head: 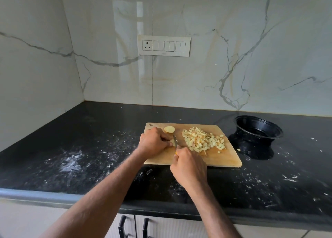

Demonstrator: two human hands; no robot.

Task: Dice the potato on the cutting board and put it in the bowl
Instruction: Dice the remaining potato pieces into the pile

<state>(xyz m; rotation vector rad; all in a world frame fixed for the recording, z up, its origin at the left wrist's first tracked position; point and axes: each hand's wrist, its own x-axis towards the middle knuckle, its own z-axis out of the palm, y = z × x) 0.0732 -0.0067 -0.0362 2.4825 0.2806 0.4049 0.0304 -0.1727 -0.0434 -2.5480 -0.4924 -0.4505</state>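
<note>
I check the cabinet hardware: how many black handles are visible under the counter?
2. One black handle is at the bottom edge below the counter, the other just to its right. Both are cut off by the frame; the arms may hide more.

Soft daylight, wall glare, edge distortion

Black countertop [89, 147] under cutting board [212, 158], black bowl [258, 128].

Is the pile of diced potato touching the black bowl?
Apart. The head view shows the diced pile on the cutting board, with dark counter between board and bowl.
</note>
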